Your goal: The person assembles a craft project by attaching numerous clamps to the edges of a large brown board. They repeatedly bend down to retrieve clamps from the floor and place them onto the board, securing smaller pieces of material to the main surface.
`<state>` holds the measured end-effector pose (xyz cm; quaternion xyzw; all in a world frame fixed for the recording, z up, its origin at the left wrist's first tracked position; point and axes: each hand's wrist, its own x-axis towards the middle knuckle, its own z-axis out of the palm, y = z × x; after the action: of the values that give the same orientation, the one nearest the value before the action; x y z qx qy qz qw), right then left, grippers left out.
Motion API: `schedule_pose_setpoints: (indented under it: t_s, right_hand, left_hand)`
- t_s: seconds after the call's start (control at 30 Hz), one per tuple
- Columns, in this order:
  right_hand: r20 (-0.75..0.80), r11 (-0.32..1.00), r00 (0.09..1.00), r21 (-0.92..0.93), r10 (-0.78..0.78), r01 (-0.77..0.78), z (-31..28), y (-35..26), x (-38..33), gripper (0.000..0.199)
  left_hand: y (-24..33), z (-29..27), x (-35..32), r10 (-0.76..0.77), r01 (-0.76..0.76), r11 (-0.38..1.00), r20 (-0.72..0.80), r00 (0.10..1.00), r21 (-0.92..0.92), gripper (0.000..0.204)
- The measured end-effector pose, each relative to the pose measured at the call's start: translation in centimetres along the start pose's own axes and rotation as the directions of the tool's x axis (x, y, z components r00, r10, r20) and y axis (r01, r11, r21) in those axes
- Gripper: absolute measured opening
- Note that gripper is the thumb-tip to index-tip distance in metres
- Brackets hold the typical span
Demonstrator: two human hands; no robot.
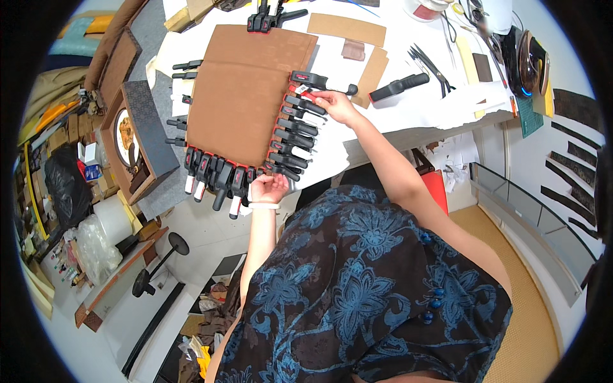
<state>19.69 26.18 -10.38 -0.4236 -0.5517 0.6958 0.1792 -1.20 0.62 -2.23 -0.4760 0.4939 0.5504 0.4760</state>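
Nearest, the left hand (269, 187) sits by the near right corner of the brown panel (236, 115), fingers curled (whether they grip anything, cannot tell). Near-edge clamps (237, 179) line the panel, which lies on the table (456, 127). Right-edge clamps (294, 138) run along its right side; toward that side's far end, the right hand's (337, 107) fingers pinch a red-and-black clamp (305, 91). Well right of the panel lie a loose clamp (400, 88) and, beyond, black scissors (436, 70). Far-edge clamps (260, 23) stand at its far side.

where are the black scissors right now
In the head view, the black scissors lie toward the upper right, just right of the loose black clamp and beyond the right hand.
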Motion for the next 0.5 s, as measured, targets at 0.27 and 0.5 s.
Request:
schedule_pose_setpoints:
  t_s: [0.27,0.5]
  right_hand:
    - [-0.079,0.989,0.997,0.144,0.028,-0.016,0.5,0.4,0.0,0.043]
    - [-0.33,0.971,0.943,-0.235,-0.043,-0.038,-0.1,-1.4,-4.4,0.04]
  left_hand:
    - [-0.2,0.2,-0.2,0.009,-0.011,0.998,0.02,1.0,0.067,0.027]
    - [-0.4,1.1,0.8,-0.011,0.012,0.999,-0.007,1.0,0.03,0.024]
